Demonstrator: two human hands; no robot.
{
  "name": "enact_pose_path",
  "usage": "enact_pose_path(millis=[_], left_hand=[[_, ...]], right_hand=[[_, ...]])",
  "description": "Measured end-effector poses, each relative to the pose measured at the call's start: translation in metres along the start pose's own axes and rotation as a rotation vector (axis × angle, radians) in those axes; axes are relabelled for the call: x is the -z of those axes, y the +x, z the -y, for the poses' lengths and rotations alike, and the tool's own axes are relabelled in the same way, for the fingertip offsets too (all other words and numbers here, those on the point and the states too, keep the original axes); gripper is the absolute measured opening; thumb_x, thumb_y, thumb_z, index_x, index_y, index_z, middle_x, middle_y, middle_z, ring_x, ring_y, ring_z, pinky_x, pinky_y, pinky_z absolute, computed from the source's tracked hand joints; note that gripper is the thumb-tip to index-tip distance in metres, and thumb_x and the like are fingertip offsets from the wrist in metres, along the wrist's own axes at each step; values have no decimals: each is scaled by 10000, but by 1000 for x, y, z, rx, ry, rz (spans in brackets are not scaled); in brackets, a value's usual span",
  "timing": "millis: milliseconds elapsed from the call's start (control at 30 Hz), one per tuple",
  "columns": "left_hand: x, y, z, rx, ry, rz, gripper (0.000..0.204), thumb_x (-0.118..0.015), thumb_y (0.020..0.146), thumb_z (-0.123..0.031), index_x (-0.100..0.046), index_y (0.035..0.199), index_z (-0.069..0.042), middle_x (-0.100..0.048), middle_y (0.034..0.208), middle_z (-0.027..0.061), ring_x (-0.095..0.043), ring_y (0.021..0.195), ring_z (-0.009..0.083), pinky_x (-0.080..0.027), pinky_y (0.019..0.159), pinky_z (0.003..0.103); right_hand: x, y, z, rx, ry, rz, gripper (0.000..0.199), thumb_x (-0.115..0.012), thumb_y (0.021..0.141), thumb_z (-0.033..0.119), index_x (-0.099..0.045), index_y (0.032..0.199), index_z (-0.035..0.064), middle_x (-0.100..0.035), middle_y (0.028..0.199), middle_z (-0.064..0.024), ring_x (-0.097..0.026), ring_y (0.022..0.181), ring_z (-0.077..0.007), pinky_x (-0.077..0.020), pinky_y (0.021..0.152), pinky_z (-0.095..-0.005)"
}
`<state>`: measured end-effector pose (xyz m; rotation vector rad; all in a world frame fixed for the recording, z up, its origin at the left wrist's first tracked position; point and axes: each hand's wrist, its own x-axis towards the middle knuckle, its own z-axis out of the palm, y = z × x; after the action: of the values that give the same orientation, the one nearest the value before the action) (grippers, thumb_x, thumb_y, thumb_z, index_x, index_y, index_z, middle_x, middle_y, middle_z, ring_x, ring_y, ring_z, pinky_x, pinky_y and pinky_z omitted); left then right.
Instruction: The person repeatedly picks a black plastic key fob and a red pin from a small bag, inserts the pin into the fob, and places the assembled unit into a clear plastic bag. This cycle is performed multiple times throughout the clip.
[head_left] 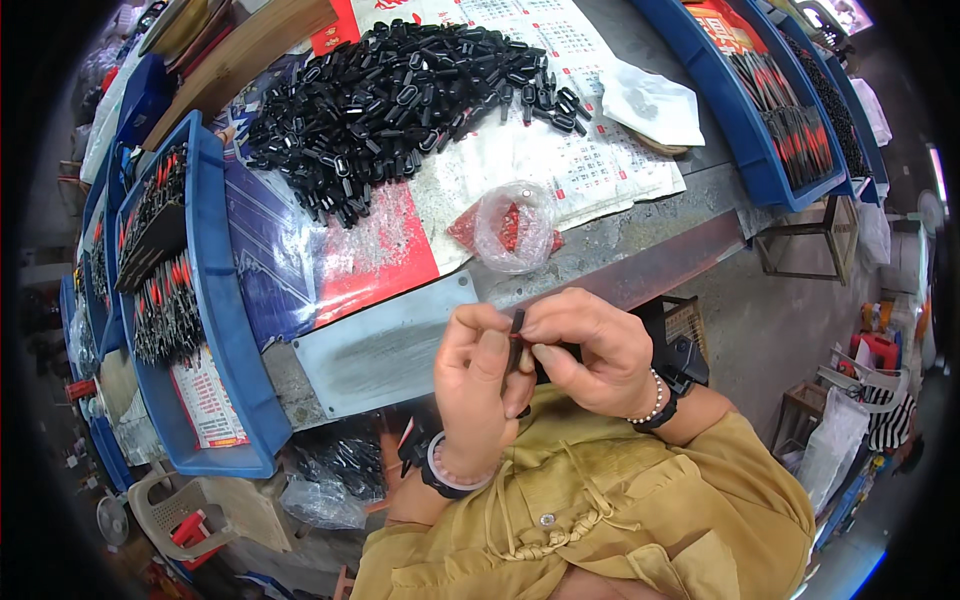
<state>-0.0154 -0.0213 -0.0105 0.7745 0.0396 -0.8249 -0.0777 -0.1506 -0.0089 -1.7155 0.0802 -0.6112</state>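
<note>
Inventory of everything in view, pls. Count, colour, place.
Pile parts: uncountable, black, table's far side
Held part: one, black, between both hands
Clear container: one, red showing through, near table edge
Plate: one, grey, table's near left
Paper sheets: several, white/red/blue, under pile
Trays: several, blue, both sides
Board: one, brown, upper left
Chair: one, beige, lower left
Other clutter: too small to tell
Left hand, right hand: bare, centre, fingertips pinching part

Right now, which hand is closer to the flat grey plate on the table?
Left. The left hand is at the right end of the grey plate; the right hand is farther right, past the left one.
</note>
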Motion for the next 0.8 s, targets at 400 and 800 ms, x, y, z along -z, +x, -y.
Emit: enact_pose_path(millis=[400,800], left_hand=[[4,2,-7,278,-210,66,216,-426,1024,-308,-469,1119,-119,-526,735,51,-326,381,42,-253,371,183],[13,8,-3,448,-510,127,264,-366,1041,-298,-483,1220,-142,-544,798,73,-359,389,48,-290,379,181]], right_hand=[[3,6,3,-389,686,26,176,-500,937,-24,-526,1109,-47,-574,940,-66,-643,836,-147,-532,755,-276],[22,28,1,-708,722,214,108,-581,922,24,-608,1004,-42,-662,959,-112,-665,771,-137,-533,733,-266]])
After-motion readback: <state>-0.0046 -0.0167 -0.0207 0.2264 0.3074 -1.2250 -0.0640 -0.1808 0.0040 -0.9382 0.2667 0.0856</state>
